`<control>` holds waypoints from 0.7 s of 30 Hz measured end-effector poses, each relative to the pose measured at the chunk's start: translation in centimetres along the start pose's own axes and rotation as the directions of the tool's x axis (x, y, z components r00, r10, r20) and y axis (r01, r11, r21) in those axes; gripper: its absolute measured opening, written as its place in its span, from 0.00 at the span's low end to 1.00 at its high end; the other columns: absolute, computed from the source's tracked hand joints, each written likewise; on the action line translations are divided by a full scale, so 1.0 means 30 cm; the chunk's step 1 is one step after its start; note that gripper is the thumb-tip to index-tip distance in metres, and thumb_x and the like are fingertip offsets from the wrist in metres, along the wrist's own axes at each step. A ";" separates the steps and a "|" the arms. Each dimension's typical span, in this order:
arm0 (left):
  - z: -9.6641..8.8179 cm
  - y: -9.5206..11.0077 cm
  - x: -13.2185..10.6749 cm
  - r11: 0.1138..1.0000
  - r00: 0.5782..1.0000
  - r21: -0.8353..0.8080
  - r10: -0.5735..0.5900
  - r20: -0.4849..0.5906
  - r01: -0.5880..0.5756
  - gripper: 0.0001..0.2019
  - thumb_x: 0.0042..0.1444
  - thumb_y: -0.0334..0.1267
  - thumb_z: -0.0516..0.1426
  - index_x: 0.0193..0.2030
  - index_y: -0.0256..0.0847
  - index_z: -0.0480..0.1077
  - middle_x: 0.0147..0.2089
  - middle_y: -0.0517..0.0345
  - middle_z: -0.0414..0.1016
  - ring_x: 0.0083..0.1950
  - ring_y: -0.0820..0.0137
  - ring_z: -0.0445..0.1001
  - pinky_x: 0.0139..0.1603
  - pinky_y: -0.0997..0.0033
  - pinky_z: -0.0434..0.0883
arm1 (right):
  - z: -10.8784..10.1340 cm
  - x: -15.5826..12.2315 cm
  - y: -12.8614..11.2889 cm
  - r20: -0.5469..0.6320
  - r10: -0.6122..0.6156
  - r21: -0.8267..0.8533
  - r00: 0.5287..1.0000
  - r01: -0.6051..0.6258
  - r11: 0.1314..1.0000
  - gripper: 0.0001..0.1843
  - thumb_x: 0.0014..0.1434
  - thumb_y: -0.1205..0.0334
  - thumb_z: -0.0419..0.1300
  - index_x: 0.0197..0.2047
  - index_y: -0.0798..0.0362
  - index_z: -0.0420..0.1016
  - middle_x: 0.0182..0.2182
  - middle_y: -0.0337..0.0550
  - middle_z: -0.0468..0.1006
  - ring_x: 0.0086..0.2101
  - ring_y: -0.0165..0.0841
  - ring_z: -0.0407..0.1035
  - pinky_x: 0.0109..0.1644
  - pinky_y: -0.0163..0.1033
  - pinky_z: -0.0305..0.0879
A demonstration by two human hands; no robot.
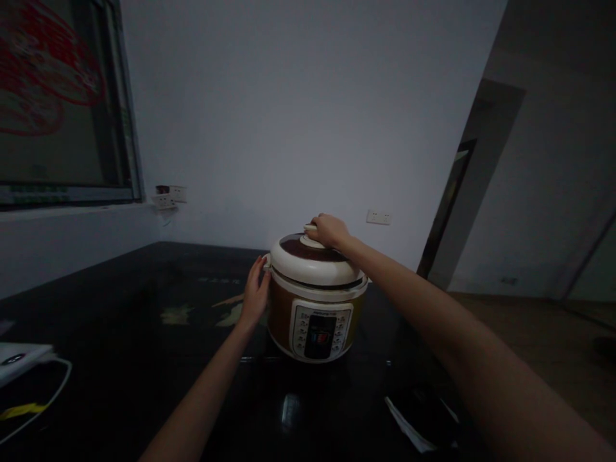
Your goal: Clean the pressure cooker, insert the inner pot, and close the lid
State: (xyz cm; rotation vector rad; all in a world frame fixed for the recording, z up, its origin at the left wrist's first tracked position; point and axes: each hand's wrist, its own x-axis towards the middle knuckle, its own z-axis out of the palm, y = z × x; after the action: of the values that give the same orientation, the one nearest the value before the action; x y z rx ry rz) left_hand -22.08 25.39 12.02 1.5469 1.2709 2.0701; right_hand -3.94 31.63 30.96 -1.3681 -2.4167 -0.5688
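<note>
An electric pressure cooker (279,308) with a gold-brown body and a front button panel stands on a dark glossy table. Its cream and dark-red lid (312,269) sits on top, with a thin dark gap showing beneath its rim at the right. My right hand (330,231) is closed around the lid's cream knob, most of which it hides. At the cooker's left side, my left hand (255,292) lies with straight fingers against the body, touching beside the small side handle (267,261).
The black table (144,289) reaches back to a pale wall with sockets (378,217). A white device (24,359) with a cable lies at the left edge. A dark flat item with pale edges (418,417) lies front right. A window is at left, a doorway at right.
</note>
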 end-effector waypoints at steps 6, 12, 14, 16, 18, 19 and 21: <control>0.001 -0.015 -0.001 0.999 1.000 0.022 0.028 0.007 -0.029 0.25 0.61 0.52 0.51 0.62 0.43 0.63 0.69 0.47 0.57 0.71 0.63 0.53 0.70 0.58 0.49 | 0.011 0.007 0.005 0.042 -0.014 -0.020 0.999 0.015 1.000 0.18 0.63 0.51 0.56 0.50 0.54 0.71 0.49 0.47 0.73 0.46 0.37 0.70 0.50 0.50 0.68; -0.004 -0.034 0.001 0.997 0.998 0.049 0.062 0.017 -0.063 0.26 0.61 0.52 0.51 0.62 0.43 0.63 0.69 0.47 0.58 0.70 0.62 0.54 0.70 0.57 0.50 | 0.010 -0.015 0.014 0.072 -0.026 -0.027 0.997 0.028 0.999 0.18 0.63 0.50 0.55 0.50 0.54 0.71 0.49 0.47 0.74 0.46 0.37 0.70 0.50 0.50 0.68; -0.004 -0.036 0.001 0.996 0.997 0.058 0.073 0.014 -0.074 0.26 0.61 0.52 0.51 0.62 0.43 0.63 0.69 0.47 0.58 0.70 0.62 0.54 0.70 0.57 0.50 | 0.013 -0.025 0.014 0.072 -0.028 -0.031 0.997 0.030 0.999 0.19 0.63 0.50 0.55 0.50 0.54 0.71 0.49 0.47 0.73 0.46 0.37 0.70 0.50 0.50 0.68; -0.002 -0.036 0.001 0.994 0.997 0.067 0.082 0.007 -0.082 0.25 0.61 0.51 0.51 0.62 0.44 0.63 0.69 0.48 0.58 0.70 0.62 0.55 0.70 0.56 0.51 | 0.015 -0.030 0.011 0.069 -0.025 -0.036 0.997 0.027 0.999 0.19 0.64 0.50 0.55 0.51 0.54 0.70 0.49 0.47 0.73 0.46 0.37 0.70 0.50 0.50 0.68; 0.002 -0.033 0.001 0.993 0.996 0.077 0.087 -0.004 -0.087 0.24 0.61 0.50 0.51 0.61 0.44 0.64 0.68 0.48 0.59 0.70 0.62 0.55 0.70 0.56 0.52 | 0.019 -0.030 0.006 0.068 -0.017 -0.041 0.998 0.020 0.999 0.19 0.64 0.50 0.55 0.51 0.54 0.70 0.49 0.48 0.73 0.46 0.37 0.70 0.50 0.50 0.68; 0.005 -0.031 0.001 0.993 0.996 0.083 0.089 -0.011 -0.088 0.23 0.61 0.50 0.51 0.61 0.44 0.64 0.68 0.48 0.59 0.69 0.62 0.56 0.70 0.55 0.52 | 0.021 -0.029 0.003 0.068 -0.011 -0.043 0.998 0.014 0.999 0.19 0.63 0.50 0.55 0.51 0.54 0.70 0.49 0.47 0.73 0.46 0.37 0.70 0.50 0.50 0.68; 0.012 -0.025 0.001 0.992 0.995 0.094 0.091 -0.029 -0.088 0.22 0.62 0.49 0.51 0.60 0.44 0.65 0.67 0.48 0.60 0.69 0.62 0.57 0.70 0.56 0.52 | 0.025 -0.027 -0.003 0.069 0.005 -0.048 0.998 -0.002 0.999 0.19 0.63 0.51 0.56 0.52 0.54 0.70 0.49 0.47 0.73 0.46 0.37 0.70 0.49 0.50 0.69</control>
State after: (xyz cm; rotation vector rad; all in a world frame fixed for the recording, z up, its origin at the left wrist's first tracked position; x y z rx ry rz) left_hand -21.98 26.01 11.48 1.6444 1.3508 2.1277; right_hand -3.66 31.35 29.91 -1.4341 -2.4697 -0.5909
